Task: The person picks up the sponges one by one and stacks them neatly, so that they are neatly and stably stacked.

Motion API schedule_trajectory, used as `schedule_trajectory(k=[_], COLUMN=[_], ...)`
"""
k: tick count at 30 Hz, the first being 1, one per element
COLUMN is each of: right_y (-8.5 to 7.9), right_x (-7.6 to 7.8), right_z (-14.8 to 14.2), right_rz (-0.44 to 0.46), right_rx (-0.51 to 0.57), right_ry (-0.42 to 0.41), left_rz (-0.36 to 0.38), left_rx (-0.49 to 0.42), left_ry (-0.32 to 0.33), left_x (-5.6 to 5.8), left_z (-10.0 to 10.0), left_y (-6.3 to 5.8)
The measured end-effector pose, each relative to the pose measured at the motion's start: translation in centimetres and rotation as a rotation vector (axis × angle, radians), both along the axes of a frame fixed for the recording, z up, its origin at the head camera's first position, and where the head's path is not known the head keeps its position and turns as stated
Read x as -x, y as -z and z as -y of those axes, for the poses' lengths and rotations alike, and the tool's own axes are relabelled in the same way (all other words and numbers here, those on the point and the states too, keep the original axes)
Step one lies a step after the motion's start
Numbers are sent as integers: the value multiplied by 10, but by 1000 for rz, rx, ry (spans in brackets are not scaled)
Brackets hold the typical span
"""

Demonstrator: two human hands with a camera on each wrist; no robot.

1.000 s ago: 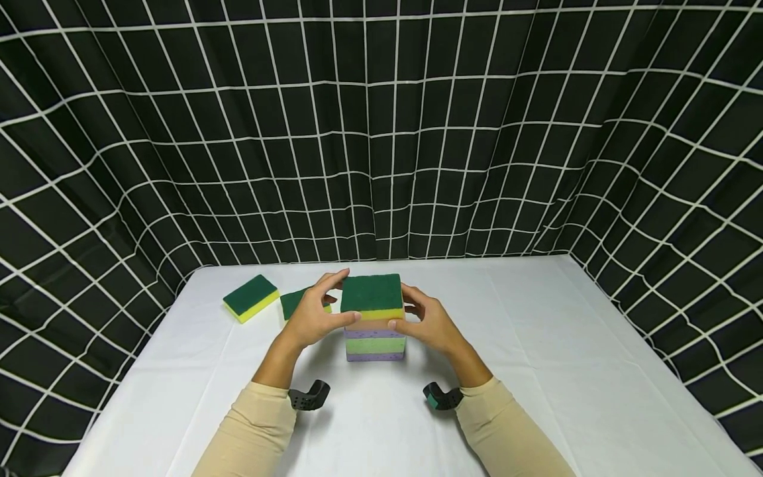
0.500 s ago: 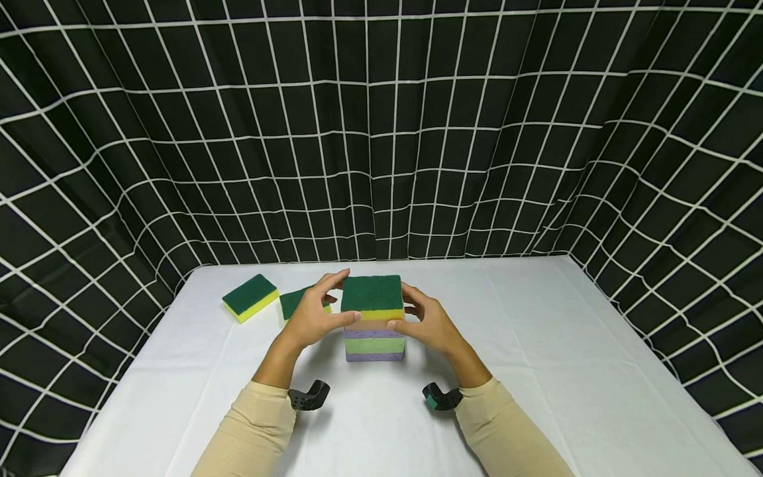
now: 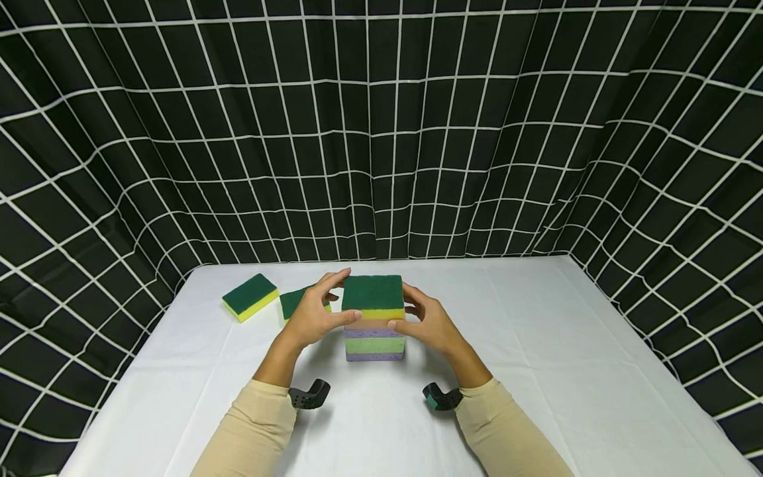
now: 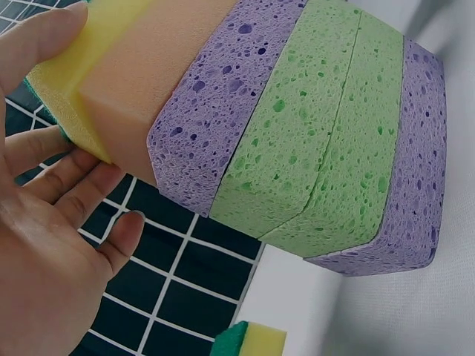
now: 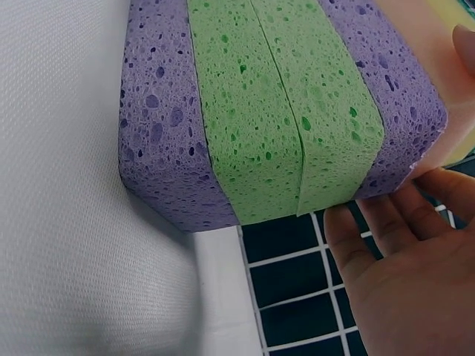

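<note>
A straight stack of sponges rises from the white table (image 3: 507, 371). From the bottom come a purple sponge (image 3: 374, 357), two light green sponges (image 4: 312, 133), another purple sponge (image 4: 215, 104) and a peach sponge (image 4: 137, 81). On top lies a yellow sponge with a dark green scouring side (image 3: 373, 293) facing up. My left hand (image 3: 312, 317) holds the top sponge at its left, thumb across the front corner, fingers along the side. Opposite it, my right hand (image 3: 434, 324) grips the upper stack, its thumb on the peach layer's front and fingers against the side; some fingertips are hidden.
Left of the stack lie two more yellow-green sponges: one loose sponge (image 3: 250, 297) farther out, and a nearer sponge (image 3: 292, 302) partly covered by my left hand. A black curtain with white grid lines (image 3: 381, 132) encloses the table's back and sides.
The top sponge has shifted very slightly to the right between my hands. Otherwise the hands and the stack look the same.
</note>
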State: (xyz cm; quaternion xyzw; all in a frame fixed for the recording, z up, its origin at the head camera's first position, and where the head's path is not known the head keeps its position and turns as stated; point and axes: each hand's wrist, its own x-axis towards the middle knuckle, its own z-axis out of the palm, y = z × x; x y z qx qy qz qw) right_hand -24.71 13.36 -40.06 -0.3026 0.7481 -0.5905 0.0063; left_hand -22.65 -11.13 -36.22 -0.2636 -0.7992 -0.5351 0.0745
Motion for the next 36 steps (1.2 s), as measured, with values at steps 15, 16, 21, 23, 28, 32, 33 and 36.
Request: schedule_trajectory(k=[15, 16, 21, 23, 28, 32, 33, 36], right_y=[-7, -8, -16, -21, -30, -33, -33, -34], right_x=[-5, -5, -4, -4, -5, -4, -4, -4], right_z=[-8, -10, -15, -16, -12, -4, -2, 2], right_rz=[-24, -35, -77, -91, -113, -106, -102, -95], right_rx=[22, 36, 83, 92, 106, 96, 94, 87], right_ry=[8, 11, 16, 18, 18, 22, 26, 38], left_rz=[21, 21, 21, 20, 20, 18, 17, 14], left_rx=[-8, -7, -6, -6, 4, 1, -1, -3], left_ry=[20, 21, 21, 20, 9, 1, 3, 5], left_x=[5, 5, 4, 3, 3, 3, 4, 4], left_z=[-1, -1, 2, 2, 1, 2, 2, 1], left_y=[3, 3, 2, 1, 3, 5, 5, 4])
